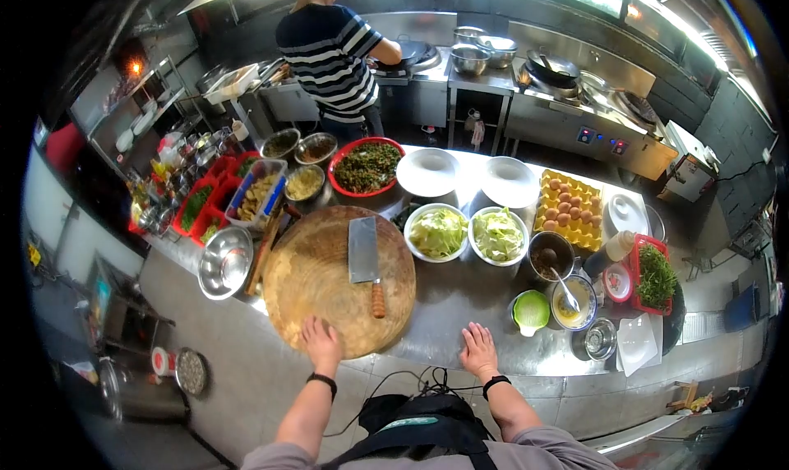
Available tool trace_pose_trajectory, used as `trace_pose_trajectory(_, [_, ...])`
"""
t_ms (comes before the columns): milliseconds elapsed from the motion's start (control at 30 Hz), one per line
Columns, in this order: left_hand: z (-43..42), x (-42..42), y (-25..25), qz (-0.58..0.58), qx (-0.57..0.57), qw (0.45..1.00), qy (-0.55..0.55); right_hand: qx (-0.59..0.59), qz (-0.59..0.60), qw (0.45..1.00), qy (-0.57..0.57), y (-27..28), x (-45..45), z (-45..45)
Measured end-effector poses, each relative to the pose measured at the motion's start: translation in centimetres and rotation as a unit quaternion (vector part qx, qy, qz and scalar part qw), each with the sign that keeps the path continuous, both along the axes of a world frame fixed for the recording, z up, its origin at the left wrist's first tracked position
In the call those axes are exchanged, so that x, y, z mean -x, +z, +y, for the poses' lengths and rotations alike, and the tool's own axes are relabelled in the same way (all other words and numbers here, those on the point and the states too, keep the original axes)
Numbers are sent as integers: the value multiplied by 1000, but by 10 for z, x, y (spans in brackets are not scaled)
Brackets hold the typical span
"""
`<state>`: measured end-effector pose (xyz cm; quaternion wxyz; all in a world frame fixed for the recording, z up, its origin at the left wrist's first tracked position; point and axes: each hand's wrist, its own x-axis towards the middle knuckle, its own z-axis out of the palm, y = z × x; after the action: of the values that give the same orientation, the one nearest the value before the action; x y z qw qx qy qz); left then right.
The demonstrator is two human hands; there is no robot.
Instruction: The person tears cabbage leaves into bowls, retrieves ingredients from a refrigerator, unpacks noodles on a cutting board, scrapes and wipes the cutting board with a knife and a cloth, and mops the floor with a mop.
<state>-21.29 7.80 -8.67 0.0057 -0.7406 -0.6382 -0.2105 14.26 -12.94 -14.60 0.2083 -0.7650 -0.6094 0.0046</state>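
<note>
My left hand (321, 341) lies flat on the near edge of a round wooden chopping board (312, 256), its fingers stretched out and holding nothing. On the board rests a cleaver (363, 252), its wooden handle pointing toward me, apart from my hand. My right hand (478, 348) rests with fingers spread on the front edge of the steel table (444, 314). Beyond it stand two white bowls of chopped cabbage (439, 232) (499, 236). To its right is a green bowl (531, 312), beside a bowl of beaten egg (573, 303) with a spoon in it.
A yellow tray of eggs (569, 210) and two white plates (427, 172) (509, 182) lie farther back. A red basin of chopped greens (366, 167) sits behind the board, a steel bowl (225, 263) at its left. A person in a striped shirt (329, 63) stands at the stoves.
</note>
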Motion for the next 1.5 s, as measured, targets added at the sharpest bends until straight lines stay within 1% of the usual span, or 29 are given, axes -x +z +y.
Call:
trace_pose_trajectory(200, [1, 1, -3, -2, 1, 1000, 4, -8, -16, 1000, 1, -3, -1, 1])
trace_pose_trajectory(900, [-2, 0, 1, -2, -5, 1000, 1, -1, -3, 1000, -2, 0, 1, 0])
trace_pose_trajectory(967, [3, 11, -19, -9, -21, 1000, -4, -5, 3, 1000, 1, 3, 0, -3])
trace_pose_trajectory(1000, [7, 13, -32, -20, -38, 999, -17, -2, 1, 1000, -21, 3, 1, -5])
trace_pose_trajectory(1067, [12, 17, -50, 15, -20, 1000, -6, 14, 16, 1000, -2, -2, -2, -4])
trace_pose_trajectory(1100, [9, 10, -40, 9, -12, 1000, 1, 21, 10, 999, -29, -2, -4, -7])
trace_pose_trajectory(1133, [6, 7, -28, 6, -4, 1000, 14, 9, 6, 1000, -19, -1, -3, -6])
trace_pose_trajectory(1167, [6, 4, -27, 4, 0, 1000, 1, -5, 3, 1000, -2, 0, -4, -5])
trace_pose_trajectory(1267, [4, 8, -22, 13, -11, 1000, -3, -11, -7, 1000, -2, 0, -4, -5])
trace_pose_trajectory(1433, [1, 1, -7, 12, 20, 1000, 3, -9, -7, 1000, -5, -5, -3, -2])
trace_pose_trajectory(1500, [4, 3, -17, 29, 2, 1000, 4, 0, -1, 1000, -7, -7, -3, -2])
